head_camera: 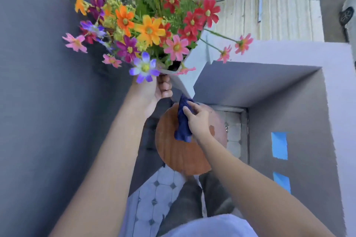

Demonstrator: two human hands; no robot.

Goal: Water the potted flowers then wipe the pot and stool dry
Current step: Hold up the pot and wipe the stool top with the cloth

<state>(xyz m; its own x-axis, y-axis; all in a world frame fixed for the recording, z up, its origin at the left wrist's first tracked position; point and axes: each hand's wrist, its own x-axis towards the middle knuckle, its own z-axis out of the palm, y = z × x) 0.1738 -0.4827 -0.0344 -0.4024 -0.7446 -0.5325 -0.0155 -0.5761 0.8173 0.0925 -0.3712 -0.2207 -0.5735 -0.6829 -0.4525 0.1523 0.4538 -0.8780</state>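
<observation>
Both hands are busy: left hand (160, 90), frame centre, curls its fingers around the white pot (185, 82), lifting the flowers (150, 25) clear of the wooden stool (181, 152) below. Right hand (198, 121) pinches a blue cloth (183, 121) against the pot's bottom edge, apparently to dry it.

Both arms are reaching forward; the left hand (154, 92) is curling its fingers (164, 85) closed; the right hand (198, 121) is clenching.
</observation>
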